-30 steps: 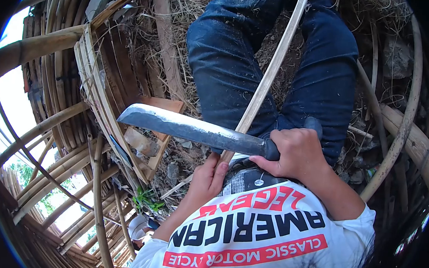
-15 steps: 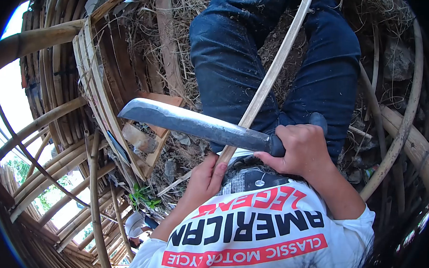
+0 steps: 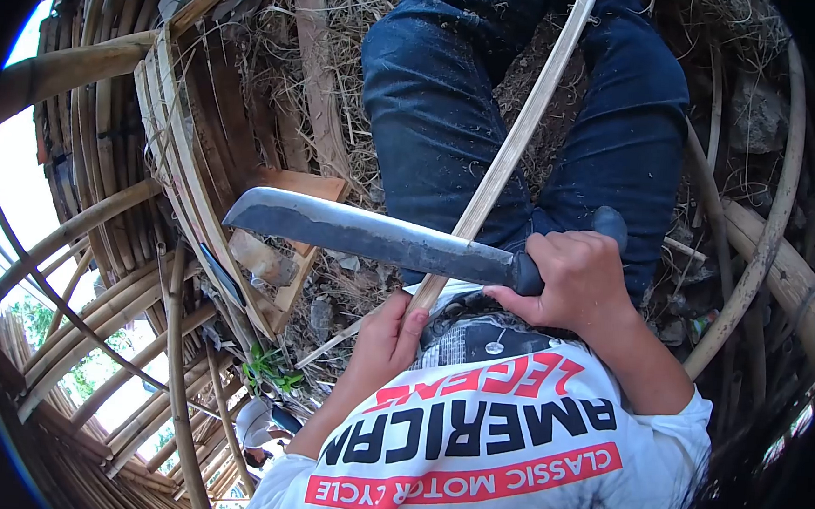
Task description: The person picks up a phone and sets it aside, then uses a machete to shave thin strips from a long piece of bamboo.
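Observation:
My right hand [image 3: 576, 282] is closed round the dark handle of a machete [image 3: 362, 231]. The broad blade points left and lies across a long, pale bamboo strip [image 3: 518, 154], apparently touching it. Closed on the strip's near end, just below the blade, is my left hand [image 3: 391, 333], thumb on top. From there the strip runs up between my legs [image 3: 435, 116] in blue jeans and past the top of the view.
Bundled bamboo slats [image 3: 175, 156] stand at the left, beside a wooden box-like frame [image 3: 298, 285]. Bamboo poles [image 3: 768, 230] curve along the right, near a grey rock [image 3: 760, 113]. Another person [image 3: 261, 432] is partly visible at lower left, near a green plant [image 3: 270, 369].
The machete blade has rolled slightly, so more of its dark face shows. Both hands and the bamboo strip stay in nearly the same place.

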The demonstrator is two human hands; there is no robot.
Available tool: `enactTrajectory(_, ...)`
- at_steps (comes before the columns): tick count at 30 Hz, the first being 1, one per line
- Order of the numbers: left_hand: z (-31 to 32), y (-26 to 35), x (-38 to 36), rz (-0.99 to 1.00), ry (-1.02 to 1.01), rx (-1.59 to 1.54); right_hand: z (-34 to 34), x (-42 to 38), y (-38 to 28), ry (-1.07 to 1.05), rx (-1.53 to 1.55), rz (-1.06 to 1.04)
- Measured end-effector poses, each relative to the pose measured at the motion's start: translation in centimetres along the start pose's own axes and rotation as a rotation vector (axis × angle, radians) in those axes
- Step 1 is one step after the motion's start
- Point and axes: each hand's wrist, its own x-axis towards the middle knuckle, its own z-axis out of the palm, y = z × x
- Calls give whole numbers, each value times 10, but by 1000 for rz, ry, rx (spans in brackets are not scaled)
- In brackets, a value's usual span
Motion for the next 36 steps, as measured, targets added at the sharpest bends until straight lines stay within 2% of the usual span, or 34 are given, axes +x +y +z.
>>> enactTrajectory(9,-3,1,-6,9,14,32,-2,1,2,17,-50,-35)
enactTrajectory(11,-7,3,-9,-142,-44,-87,-7,2,14,19,-68,-20)
enactTrajectory(14,-5,-2,-10,-51,-22,0,-9,3,19,13,-107,-17)
enactTrajectory(18,-4,-3,-12,-71,-14,-71,-11,2,17,35,-134,-28)
enactTrajectory(28,-5,-8,-17,-69,-22,-18,-13,0,19,58,-143,-52)
enactTrajectory(36,-7,-7,-22,-133,-46,-72,-26,-2,39,77,-226,-9)
